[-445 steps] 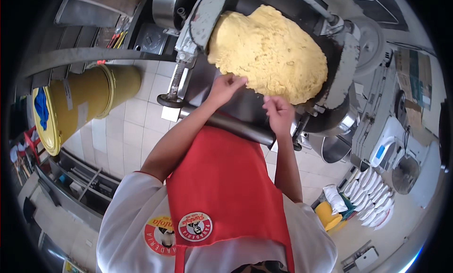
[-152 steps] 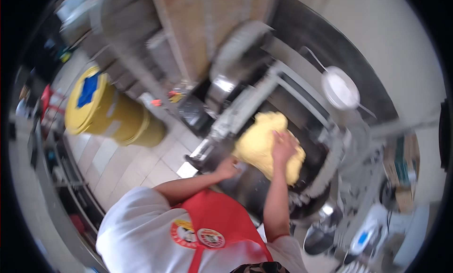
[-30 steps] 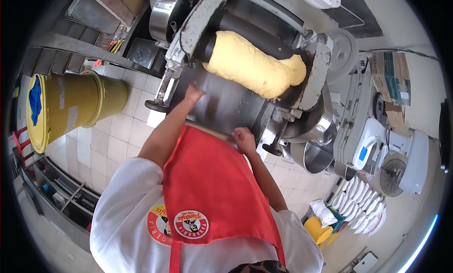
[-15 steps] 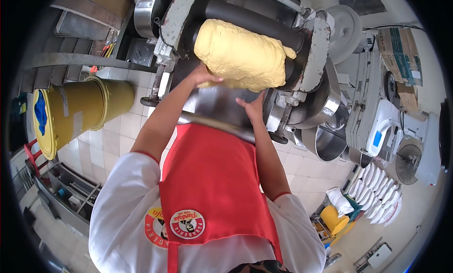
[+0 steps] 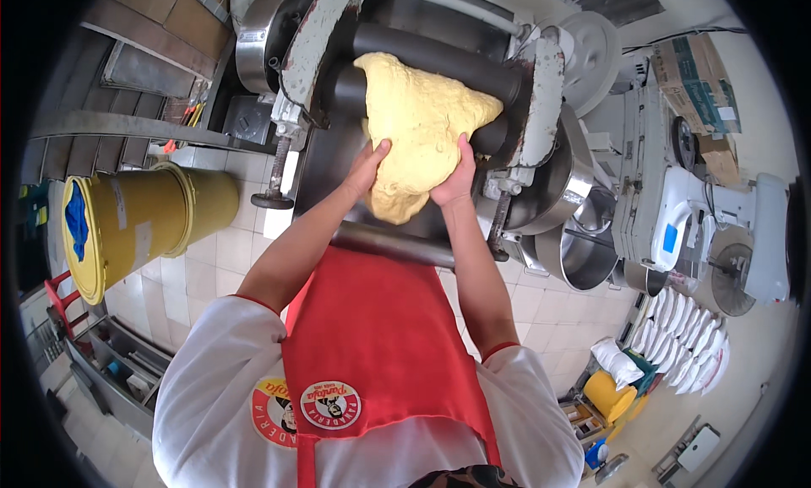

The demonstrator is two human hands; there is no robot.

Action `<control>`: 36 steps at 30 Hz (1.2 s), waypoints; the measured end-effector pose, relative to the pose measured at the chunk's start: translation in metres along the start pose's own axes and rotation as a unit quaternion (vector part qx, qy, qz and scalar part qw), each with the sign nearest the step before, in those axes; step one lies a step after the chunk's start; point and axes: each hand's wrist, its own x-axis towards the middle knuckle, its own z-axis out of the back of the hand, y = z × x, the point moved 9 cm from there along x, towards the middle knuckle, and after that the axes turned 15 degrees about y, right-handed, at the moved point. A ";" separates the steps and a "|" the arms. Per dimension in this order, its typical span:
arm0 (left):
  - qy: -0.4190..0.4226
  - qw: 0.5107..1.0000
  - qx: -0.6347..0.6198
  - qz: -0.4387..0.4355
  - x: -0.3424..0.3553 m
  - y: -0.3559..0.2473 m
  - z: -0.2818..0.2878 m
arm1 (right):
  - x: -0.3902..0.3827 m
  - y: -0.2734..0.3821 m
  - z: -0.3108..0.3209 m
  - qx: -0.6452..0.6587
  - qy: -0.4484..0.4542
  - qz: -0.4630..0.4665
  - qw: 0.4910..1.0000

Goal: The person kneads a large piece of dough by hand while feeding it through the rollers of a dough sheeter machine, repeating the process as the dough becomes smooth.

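Observation:
A large mass of yellow dough [image 5: 422, 116] drapes from the dark rollers [image 5: 435, 53] of a dough roller machine down over its metal tray [image 5: 325, 171]. Its top is wide with pointed corners, and the lower end narrows to a folded lobe. My left hand [image 5: 365, 169] grips the dough's left edge, thumb on top. On the opposite edge my right hand [image 5: 456, 177] grips too, its thumb pointing up along the side. The fingers of both hands are partly hidden under or behind the dough.
Chipped grey side plates [image 5: 541, 108] flank the rollers, with a threaded rod and knob [image 5: 272, 200] at the left. Yellow lidded barrels [image 5: 127, 226] stand on the left. Steel mixing bowls [image 5: 583, 256] and a white scale-like machine [image 5: 676, 209] are at the right.
The thick roll of dough has been pulled toward me and lengthened into a hanging, tapered shape. My right hand has moved up from below onto its edge; both hands now grip it.

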 end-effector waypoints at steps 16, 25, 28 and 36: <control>-0.033 0.982 -0.184 0.008 -0.005 -0.049 -0.030 | 0.030 0.031 -0.152 -0.713 0.011 0.177 0.678; -0.071 0.965 -0.193 0.164 -0.007 0.041 0.034 | 0.159 0.046 -0.120 -0.881 0.058 0.309 0.354; -0.051 0.936 -0.340 0.072 0.038 0.034 0.044 | 0.194 0.045 -0.122 -0.893 0.066 0.301 0.329; 0.056 0.823 -0.552 -0.123 0.151 -0.007 0.042 | 0.100 0.097 -0.068 -0.598 -0.015 0.132 0.790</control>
